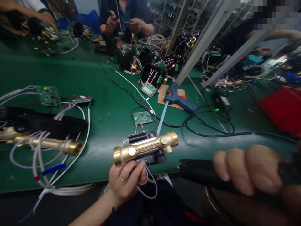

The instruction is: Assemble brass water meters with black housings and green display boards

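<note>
My left hand (127, 180) is closed around the lower side of a brass meter pipe (145, 147) with threaded ends, at the table's front edge. A black plastic housing (157, 156) sits against the pipe, and a grey cable (150, 197) loops down by my fingers. Thin wires join the housing to a green circuit board (142, 118) lying just behind it. On the right, my right hand (246, 169) grips a black electric screwdriver (199, 169), somewhat blurred. Its thin bit points left toward the housing, apart from it.
A blue glue gun (180, 99) with a glue stick lies on cardboard (162, 94). Another brass meter assembly (47, 142) with bundled cables is at left. Black cords (246, 135) cross the right side, near a red bin (282, 106). A co-worker's hands (138, 26) work across the table.
</note>
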### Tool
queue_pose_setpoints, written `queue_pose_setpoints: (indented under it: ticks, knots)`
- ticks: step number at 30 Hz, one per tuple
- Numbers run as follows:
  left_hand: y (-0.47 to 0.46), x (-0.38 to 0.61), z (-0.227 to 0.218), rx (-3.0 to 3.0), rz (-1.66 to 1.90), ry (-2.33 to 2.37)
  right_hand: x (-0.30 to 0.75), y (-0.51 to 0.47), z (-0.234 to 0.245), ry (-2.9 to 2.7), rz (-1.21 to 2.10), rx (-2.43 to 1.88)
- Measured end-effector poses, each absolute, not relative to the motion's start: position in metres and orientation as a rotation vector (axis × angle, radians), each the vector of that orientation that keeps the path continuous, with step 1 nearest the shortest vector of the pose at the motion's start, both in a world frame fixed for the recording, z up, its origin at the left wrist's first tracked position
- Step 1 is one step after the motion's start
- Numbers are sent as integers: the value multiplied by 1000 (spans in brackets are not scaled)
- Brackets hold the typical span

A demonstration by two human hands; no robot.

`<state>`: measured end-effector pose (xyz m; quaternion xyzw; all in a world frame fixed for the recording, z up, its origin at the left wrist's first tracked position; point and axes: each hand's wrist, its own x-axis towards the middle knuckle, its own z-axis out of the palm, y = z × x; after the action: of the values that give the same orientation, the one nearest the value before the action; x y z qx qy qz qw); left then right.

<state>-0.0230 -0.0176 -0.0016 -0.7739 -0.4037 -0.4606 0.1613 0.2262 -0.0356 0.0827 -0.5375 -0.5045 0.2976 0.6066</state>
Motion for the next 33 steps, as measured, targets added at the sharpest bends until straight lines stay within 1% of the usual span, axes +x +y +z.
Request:
queue_pose_setpoints:
  ticks: [5, 10, 14, 19, 27, 33]
  knots:
    - [-18, -22, -1, -2193, -1357, -1169, 171, -19, 113, -1471, 662, -1188]
    - [-18, -22, -1, -2189, -1388, -1173, 130, -9, 132, -1443, 676, -1025]
    - [-18, -23, -2, -2230, -1374, -1164, 120, -8, 132, -1389, 748, -972]
    - [-19, -23, -4, -2218, -1387, -1168, 115, -6, 126, -1281, 749, -942]
    - [-18, -25, -4, -2246, -1382, -1146, 129, -14, 136, -1463, 828, -1045]
    - [-18, -25, -3, -2255, -1378, -1144, 118, -10, 137, -1520, 769, -955]
